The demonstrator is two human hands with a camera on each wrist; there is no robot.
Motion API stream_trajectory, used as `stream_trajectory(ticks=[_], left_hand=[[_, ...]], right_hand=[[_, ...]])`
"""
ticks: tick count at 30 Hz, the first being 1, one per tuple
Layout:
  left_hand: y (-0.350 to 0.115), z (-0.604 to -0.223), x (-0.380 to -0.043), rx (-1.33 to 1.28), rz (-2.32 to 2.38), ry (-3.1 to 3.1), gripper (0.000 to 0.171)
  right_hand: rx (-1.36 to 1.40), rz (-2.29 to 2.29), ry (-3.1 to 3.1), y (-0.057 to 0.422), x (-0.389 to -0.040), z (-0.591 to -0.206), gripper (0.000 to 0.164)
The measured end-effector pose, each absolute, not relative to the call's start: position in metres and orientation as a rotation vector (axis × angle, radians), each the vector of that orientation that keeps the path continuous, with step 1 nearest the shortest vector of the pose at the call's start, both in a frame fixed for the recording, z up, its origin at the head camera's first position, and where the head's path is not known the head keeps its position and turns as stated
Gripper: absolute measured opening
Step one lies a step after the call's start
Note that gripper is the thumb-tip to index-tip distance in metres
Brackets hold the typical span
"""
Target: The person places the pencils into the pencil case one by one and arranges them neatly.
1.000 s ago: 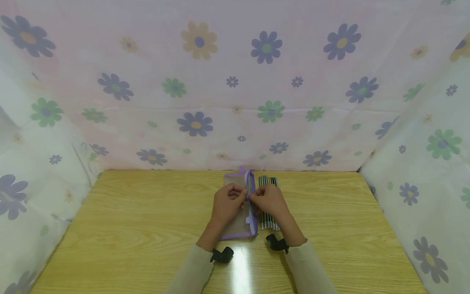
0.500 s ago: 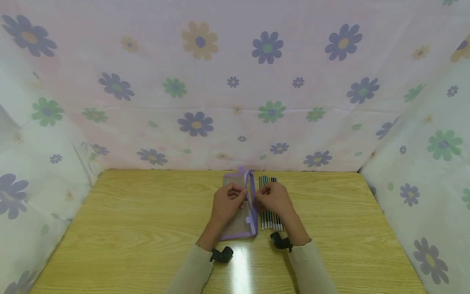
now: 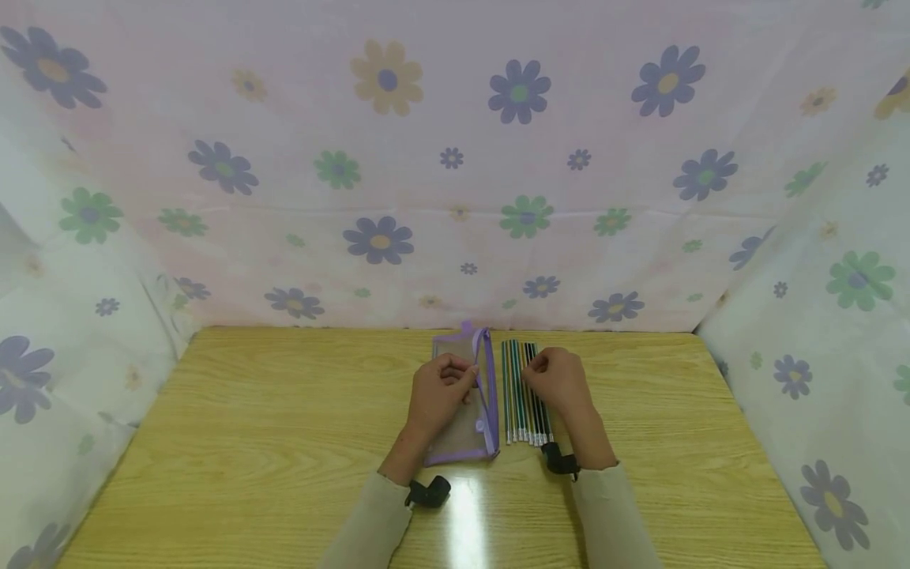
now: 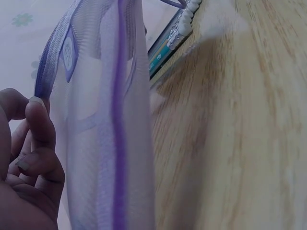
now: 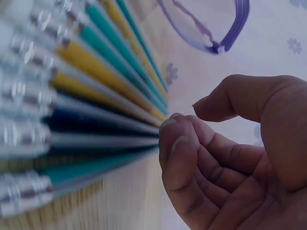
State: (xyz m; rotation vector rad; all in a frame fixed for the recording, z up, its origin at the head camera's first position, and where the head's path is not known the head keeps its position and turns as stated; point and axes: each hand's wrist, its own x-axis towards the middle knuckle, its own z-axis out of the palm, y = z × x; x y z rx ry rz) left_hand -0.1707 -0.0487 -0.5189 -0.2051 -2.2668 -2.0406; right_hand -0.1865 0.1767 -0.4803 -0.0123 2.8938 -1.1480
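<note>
A translucent mesh pencil case (image 3: 468, 438) with purple trim lies on the table, its zip side gaping. My left hand (image 3: 435, 399) pinches the zip edge (image 4: 46, 72) between thumb and finger, holding the mouth apart. To the right of the case, several pencils (image 3: 517, 395) lie side by side, in teal, yellow and dark colours. White erasers and silver ferrules face me. My right hand (image 3: 563, 385) is over the right part of this row. In the right wrist view its fingers (image 5: 180, 167) are bent loosely, the thumb stands apart, and nothing is held.
The wooden table (image 3: 270, 427) extends to both sides of the case and pencils. A flowered cloth (image 3: 384, 174) hangs behind the table and along its sides. Black wrist cameras (image 3: 430, 493) sit at both cuffs.
My right hand has drawn back from the case's mouth and moved right over the pencils. A pencil seen at the mouth earlier no longer shows there. The left hand has stayed put.
</note>
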Motion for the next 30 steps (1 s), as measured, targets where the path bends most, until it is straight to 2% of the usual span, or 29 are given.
stream_trajectory(ticks=[13,30], left_hand=[[-0.050,-0.520,-0.172,-0.216,-2.032,-2.279,0.008],[-0.052,-0.521,-0.172,-0.220,-2.054,-2.285,0.008]], right_hand=[[0.076,-1.104,2.911,0.194,-0.189,-0.483,0.014],[0.109,-0.957,2.898,0.201,-0.192,-0.495,0.027]])
